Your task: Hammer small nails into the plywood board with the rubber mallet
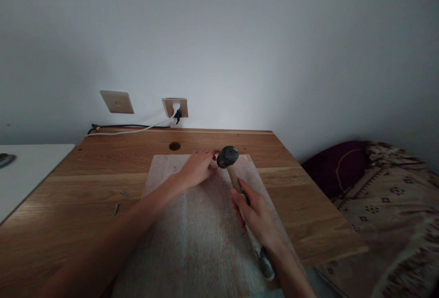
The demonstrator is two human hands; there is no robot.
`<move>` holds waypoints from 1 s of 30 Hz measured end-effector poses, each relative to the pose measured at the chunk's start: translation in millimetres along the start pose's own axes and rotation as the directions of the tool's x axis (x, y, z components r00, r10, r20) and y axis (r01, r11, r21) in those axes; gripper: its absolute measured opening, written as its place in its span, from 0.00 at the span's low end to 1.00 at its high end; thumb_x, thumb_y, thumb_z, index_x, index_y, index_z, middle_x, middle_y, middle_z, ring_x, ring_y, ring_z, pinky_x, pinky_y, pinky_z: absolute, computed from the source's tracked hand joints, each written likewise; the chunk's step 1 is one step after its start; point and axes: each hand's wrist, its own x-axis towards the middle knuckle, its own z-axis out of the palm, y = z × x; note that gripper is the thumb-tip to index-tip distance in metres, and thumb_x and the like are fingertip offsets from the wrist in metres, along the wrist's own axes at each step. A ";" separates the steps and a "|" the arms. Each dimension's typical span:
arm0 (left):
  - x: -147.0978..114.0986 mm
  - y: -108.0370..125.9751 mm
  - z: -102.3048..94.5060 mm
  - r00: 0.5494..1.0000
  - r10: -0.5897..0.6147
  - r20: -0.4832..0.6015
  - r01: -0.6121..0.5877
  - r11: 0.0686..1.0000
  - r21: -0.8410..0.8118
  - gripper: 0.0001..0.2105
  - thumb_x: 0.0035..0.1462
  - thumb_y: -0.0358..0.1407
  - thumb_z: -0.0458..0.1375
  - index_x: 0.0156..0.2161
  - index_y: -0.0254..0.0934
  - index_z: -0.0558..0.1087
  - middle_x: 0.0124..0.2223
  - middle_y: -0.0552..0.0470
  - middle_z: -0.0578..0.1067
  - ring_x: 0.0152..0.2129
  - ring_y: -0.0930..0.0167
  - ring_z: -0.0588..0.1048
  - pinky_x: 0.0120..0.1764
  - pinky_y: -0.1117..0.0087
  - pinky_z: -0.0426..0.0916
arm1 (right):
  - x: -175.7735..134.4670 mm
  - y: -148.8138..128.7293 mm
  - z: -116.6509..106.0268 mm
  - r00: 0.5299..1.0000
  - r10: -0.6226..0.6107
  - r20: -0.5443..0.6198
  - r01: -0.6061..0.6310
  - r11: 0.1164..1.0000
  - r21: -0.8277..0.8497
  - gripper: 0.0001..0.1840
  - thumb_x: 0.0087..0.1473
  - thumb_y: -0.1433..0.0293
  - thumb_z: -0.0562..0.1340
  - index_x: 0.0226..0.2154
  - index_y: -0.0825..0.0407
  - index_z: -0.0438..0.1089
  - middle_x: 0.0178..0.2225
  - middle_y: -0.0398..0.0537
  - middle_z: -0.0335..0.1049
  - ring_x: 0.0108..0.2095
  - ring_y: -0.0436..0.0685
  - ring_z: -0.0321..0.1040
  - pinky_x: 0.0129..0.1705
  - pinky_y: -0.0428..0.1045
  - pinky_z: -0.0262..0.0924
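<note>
A wooden board (195, 238) lies flat on the wooden table. My right hand (252, 208) is wrapped round the handle of a hammer (228, 157) with a dark, rounded head. That head is in front of the fingertips of my left hand (199, 168), over the far part of the board. The fingers of my left hand are drawn together low at the board; what they pinch is hidden by the hammer head and too small to name. A small metal fastener (174, 168) shows on the board left of my left hand.
Two loose screws or nails, one nearer (116, 209) and one farther (124, 193), lie on the table (302, 206) left of the board. Cables (137, 129) run from a wall socket (175, 107) along the back edge. Patterned fabric (384, 224) lies at the right.
</note>
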 end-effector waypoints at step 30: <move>-16.9 -11.6 -10.1 1.000 -0.001 -0.019 0.001 1.000 -0.019 0.28 0.55 0.26 0.64 0.62 0.38 0.69 0.54 0.41 0.79 0.53 0.56 0.76 0.56 0.57 0.68 | 4.5 0.1 16.9 0.997 -0.021 0.070 0.027 0.996 -0.087 0.21 0.65 0.50 0.58 0.44 0.50 0.70 0.20 0.36 0.64 0.13 0.50 0.60 0.13 0.45 0.56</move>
